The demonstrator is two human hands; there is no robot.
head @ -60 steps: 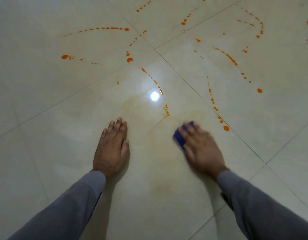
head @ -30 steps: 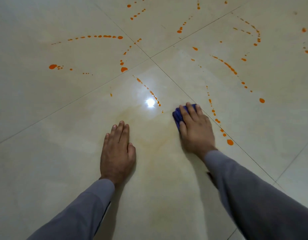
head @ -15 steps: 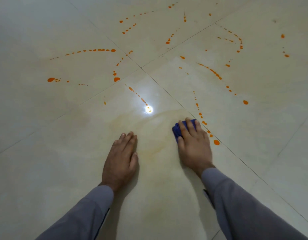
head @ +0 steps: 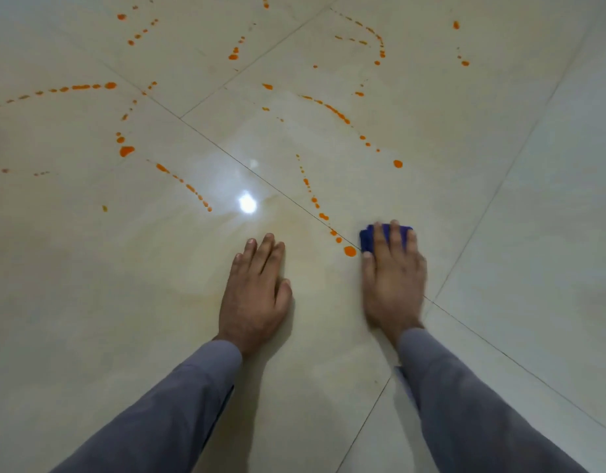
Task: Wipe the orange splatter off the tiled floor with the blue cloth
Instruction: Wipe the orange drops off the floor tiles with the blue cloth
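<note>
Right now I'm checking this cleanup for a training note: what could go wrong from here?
1. The blue cloth is small and mostly under the right hand; wiping the big orange drop beside it may smear rather than lift it, as the faint orange haze on the tile suggests.
2. The left hand is braced flat on glossy, possibly damp tile and could slip.
3. Many orange trails lie farther away, so the person may have to overreach.

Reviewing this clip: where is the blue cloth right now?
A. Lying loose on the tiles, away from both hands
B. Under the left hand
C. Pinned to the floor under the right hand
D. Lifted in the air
C: the blue cloth shows from under the fingers of the right hand, flat on the tiled floor; the left hand rests bare.
</note>
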